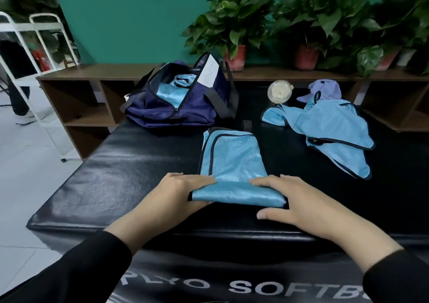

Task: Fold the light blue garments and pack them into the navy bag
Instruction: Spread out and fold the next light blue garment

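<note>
A light blue garment with dark trim (232,161) lies on the black padded mat (130,175), its near edge folded over into a thick roll. My left hand (176,193) grips the left end of that fold, and my right hand (290,200) holds the right end, fingers on top and thumb on the mat. The navy bag (185,103) sits unzipped at the far left of the mat with light blue fabric inside. Another light blue garment (334,128) lies unfolded at the right.
A purple cap (325,91) and a clear round lidded container (278,91) sit behind the unfolded garment. Potted plants (234,31) stand on a low wooden shelf (97,72) at the back. A white metal rack (34,54) stands on the floor at left.
</note>
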